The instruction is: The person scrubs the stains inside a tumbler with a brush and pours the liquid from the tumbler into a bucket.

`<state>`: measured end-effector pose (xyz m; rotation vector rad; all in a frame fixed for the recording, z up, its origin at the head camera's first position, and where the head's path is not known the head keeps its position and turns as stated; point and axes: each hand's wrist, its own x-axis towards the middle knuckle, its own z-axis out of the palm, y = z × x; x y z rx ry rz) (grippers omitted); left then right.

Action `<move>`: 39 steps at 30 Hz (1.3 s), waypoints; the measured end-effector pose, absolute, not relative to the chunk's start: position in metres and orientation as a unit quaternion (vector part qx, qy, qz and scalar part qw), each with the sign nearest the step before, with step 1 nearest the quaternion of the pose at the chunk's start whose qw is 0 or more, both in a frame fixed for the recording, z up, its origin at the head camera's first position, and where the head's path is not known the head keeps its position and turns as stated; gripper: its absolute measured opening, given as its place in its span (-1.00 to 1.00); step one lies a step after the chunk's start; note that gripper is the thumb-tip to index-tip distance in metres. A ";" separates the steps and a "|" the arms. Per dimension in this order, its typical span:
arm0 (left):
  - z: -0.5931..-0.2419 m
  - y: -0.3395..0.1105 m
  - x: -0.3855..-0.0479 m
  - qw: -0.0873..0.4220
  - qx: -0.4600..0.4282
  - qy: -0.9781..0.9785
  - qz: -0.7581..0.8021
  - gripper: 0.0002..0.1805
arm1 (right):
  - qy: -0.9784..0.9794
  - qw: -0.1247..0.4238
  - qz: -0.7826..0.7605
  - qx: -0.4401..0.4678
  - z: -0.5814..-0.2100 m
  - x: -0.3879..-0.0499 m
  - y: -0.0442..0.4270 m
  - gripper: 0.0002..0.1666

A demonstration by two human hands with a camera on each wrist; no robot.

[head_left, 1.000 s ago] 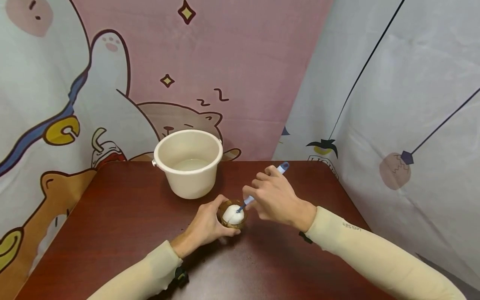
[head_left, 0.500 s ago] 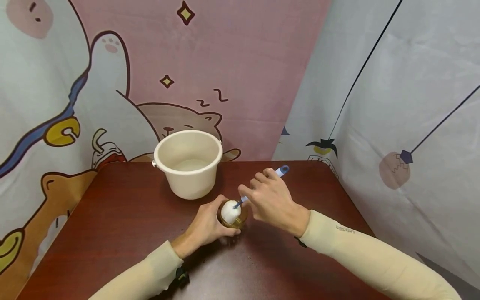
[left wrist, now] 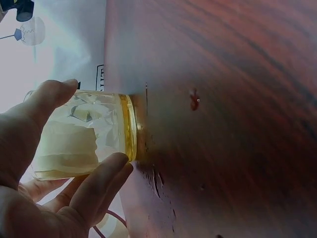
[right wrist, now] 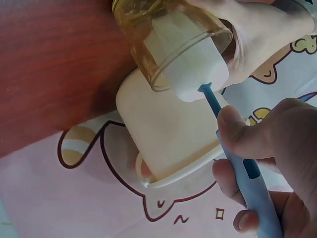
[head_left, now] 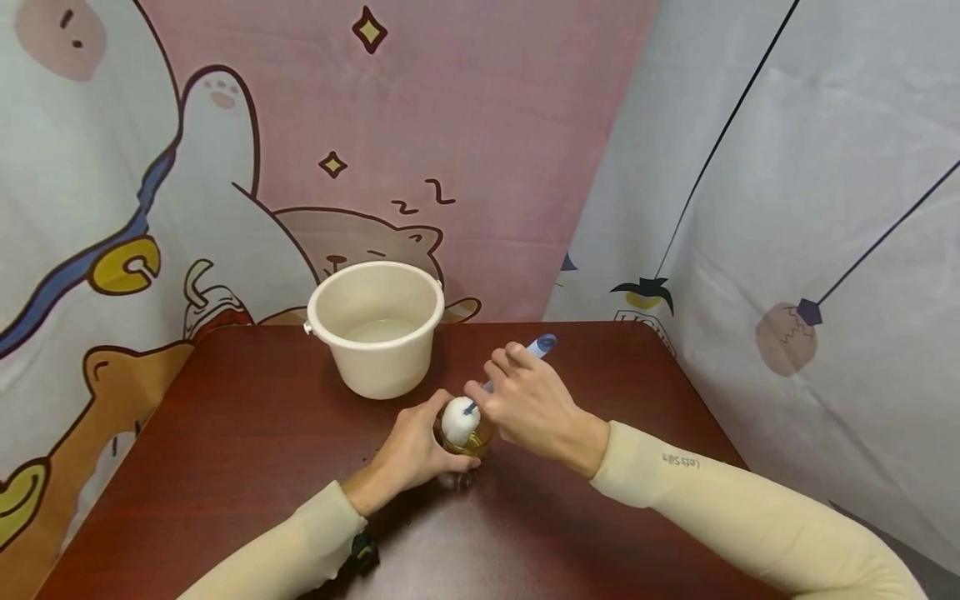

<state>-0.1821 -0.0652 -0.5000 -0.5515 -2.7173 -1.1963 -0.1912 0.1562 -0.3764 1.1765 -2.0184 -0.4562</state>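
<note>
My left hand [head_left: 408, 454] grips an amber, clear-walled drinking glass [right wrist: 136, 44] round its side, close above the table. My right hand [head_left: 534, 410] holds the light-blue handle [right wrist: 253, 198] of a sponge cup brush, its fingers wrapped round it and the thumb lying along it near the dark-blue neck. The brush's white sponge head [head_left: 460, 422] is inside the glass, with its top end sticking out past the rim. Through the faceted wall in the left wrist view, the pale sponge [left wrist: 67, 148] shows in part of the glass.
A cream bucket [head_left: 382, 367] with some liquid in it stands behind the hands on the dark red-brown table [head_left: 247, 433]. Water drops [left wrist: 194, 100] lie on the tabletop near the glass. Printed cloth [head_left: 480, 125] hangs behind and to the right.
My right hand has moved left with the brush, and the handle's end has dropped a little. The sponge has shifted left within the glass. My left hand has hardly moved.
</note>
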 end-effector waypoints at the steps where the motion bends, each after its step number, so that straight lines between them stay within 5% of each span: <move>1: -0.500 -0.065 -0.182 0.061 -0.183 -0.898 -0.395 -0.17 | -0.784 0.370 -0.188 0.462 -0.375 -0.191 0.155 -0.70; 23: -0.499 -0.067 -0.183 0.058 -0.189 -0.898 -0.393 -0.19 | -0.741 0.324 -0.293 0.510 -0.345 -0.200 0.147 -0.81; 29: -0.500 -0.066 -0.183 0.056 -0.183 -0.897 -0.399 -0.16 | -0.764 0.282 -0.265 0.517 -0.339 -0.202 0.150 -0.59; 39: -0.501 -0.066 -0.184 0.052 -0.181 -0.893 -0.408 -0.16 | -0.817 0.259 -0.149 0.493 -0.351 -0.208 0.164 -0.59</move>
